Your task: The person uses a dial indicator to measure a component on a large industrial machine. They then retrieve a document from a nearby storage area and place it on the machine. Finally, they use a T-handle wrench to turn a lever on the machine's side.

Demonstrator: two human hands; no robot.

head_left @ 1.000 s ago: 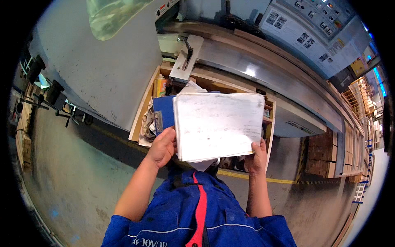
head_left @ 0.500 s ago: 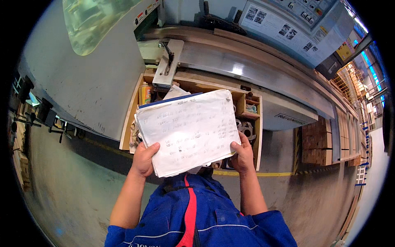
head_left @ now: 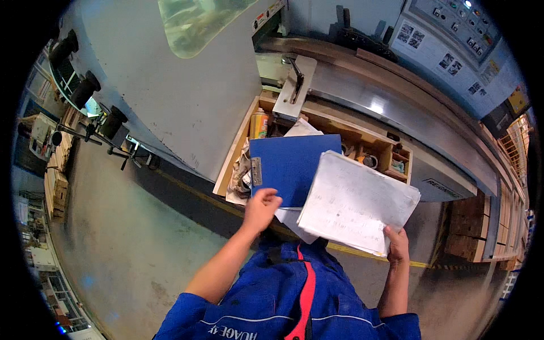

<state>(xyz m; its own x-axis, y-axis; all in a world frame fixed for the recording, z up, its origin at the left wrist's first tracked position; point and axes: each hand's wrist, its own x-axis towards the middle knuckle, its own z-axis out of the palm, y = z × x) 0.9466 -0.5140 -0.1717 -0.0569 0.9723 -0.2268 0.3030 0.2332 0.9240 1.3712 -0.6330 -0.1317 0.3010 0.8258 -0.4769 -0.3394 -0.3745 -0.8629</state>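
Observation:
My right hand (head_left: 398, 243) grips a sheaf of handwritten paper sheets (head_left: 360, 201) by its lower right corner, thumb on top and fingers underneath. The sheaf is tilted and overlaps the right side of a blue clipboard (head_left: 292, 164), which has a metal clip (head_left: 256, 171) on its left edge. By the clipboard's lower left corner is my left hand (head_left: 262, 209), its fingers loosely bent with nothing visible in them. Beneath the clipboard is a wooden box (head_left: 237, 156), largely covered. A loose white sheet (head_left: 297, 221) shows below the clipboard, partly under the sheaf.
The box also holds a yellow-orange spray can (head_left: 259, 124) and assorted small parts. Behind it runs a long metal machine table (head_left: 362, 96) with a clamp bracket (head_left: 294, 88). A large grey machine housing (head_left: 187, 96) stands left; stacked timber (head_left: 470, 226) lies right.
The sheaf has moved to the right in my right hand, uncovering the blue clipboard. My left hand has let go of the sheets. The view has shifted, so the surroundings sit further right.

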